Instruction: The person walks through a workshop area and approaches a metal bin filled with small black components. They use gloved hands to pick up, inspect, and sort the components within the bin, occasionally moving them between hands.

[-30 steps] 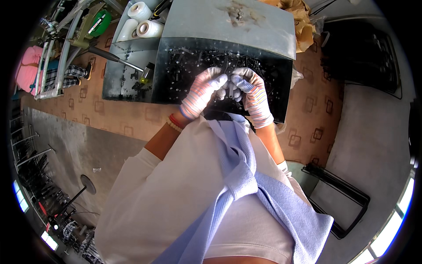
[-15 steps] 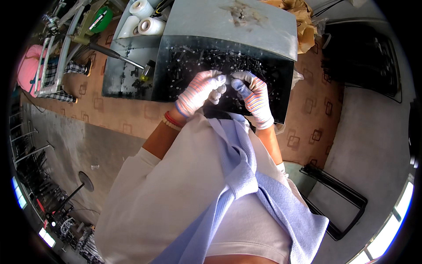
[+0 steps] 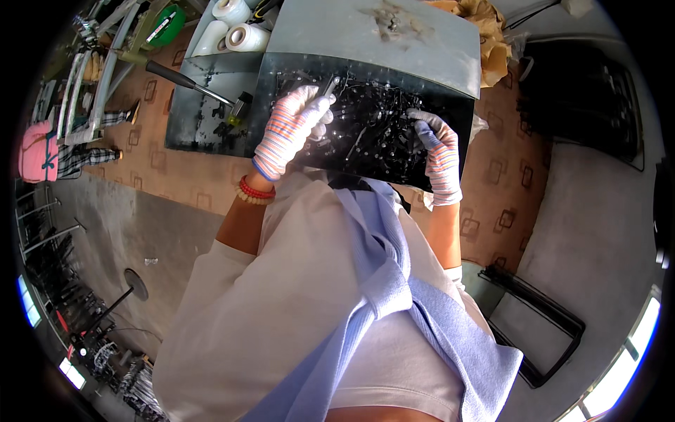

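Observation:
My left hand, in a white glove with orange and blue stripes, is closed over the left part of the black bin. Between its thumb and fingers sticks up a small grey metal strip. On the right side of the bin my right hand, gloved alike, has its fingers bent toward each other among the parts. Whatever its fingertips hold, if anything, is too small to make out. Loose small black parts with shiny round spots fill the bin between and beneath both hands.
A hammer lies across the smaller left compartment. White film rolls stand behind it. A grey metal plate borders the bin's far side, with brown paper to its right. Another person in pink is at far left.
My hands were together over the middle of the bin and have separated. The left moved left and up with the metal strip now showing; the right moved right.

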A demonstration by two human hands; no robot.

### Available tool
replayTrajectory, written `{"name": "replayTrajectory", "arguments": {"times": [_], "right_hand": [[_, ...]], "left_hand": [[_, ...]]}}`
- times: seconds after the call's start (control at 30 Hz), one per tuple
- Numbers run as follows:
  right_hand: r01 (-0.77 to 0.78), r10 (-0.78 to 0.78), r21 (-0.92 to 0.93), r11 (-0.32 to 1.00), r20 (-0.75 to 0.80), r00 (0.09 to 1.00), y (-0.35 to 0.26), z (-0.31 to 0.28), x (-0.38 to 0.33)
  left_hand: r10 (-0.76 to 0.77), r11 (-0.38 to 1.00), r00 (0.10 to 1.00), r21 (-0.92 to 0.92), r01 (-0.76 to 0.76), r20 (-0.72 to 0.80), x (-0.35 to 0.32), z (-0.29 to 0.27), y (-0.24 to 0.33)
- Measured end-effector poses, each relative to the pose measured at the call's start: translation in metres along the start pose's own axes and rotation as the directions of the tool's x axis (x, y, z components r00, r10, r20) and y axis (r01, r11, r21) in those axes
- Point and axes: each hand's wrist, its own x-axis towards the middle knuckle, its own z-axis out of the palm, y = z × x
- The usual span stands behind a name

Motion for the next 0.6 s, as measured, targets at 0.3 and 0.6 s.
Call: {"name": "replayTrajectory", "arguments": {"times": [0.3, 0.6], "right_hand": [[0.202, -0.176, -0.234, 0.951, 0.129, 0.976, 0.002, 0.053, 0.003], [0.355, -0.324, -0.634, 0.687, 0.17, 0.931, -0.01, 0.055, -0.001]], "left_hand": [[-0.121, 0.993, 0.969, 0.027, 0.118, 0.216, -0.006, 0.029, -0.019], [-0.237, 0.966, 0.948, 0.151, 0.208, 0.213, -0.003, 0.022, -0.002]]}}
